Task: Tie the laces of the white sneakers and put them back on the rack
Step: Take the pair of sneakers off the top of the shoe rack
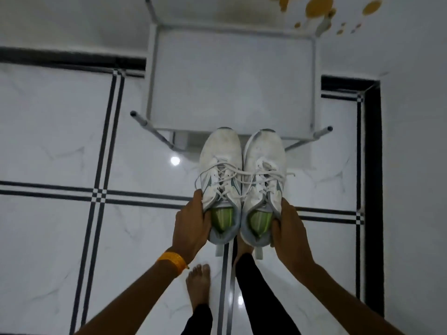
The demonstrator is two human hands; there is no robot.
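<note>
Two white sneakers with green insoles are held side by side in the air, toes pointing away from me. My left hand (191, 226) grips the left sneaker (221, 165) at its outer heel side, and my right hand (287, 228) grips the right sneaker (262, 163) the same way. Their white laces show bows and loops, and one loop crosses from one shoe to the other. The white rack (232, 78) stands just beyond the toes, its top shelf bare.
The floor is glossy white marble tile with black double stripes (101, 194). My bare feet (198, 284) stand below the shoes. A white wall with yellow spots (314, 6) rises behind the rack. Rack legs (150, 129) splay outward at the near corners.
</note>
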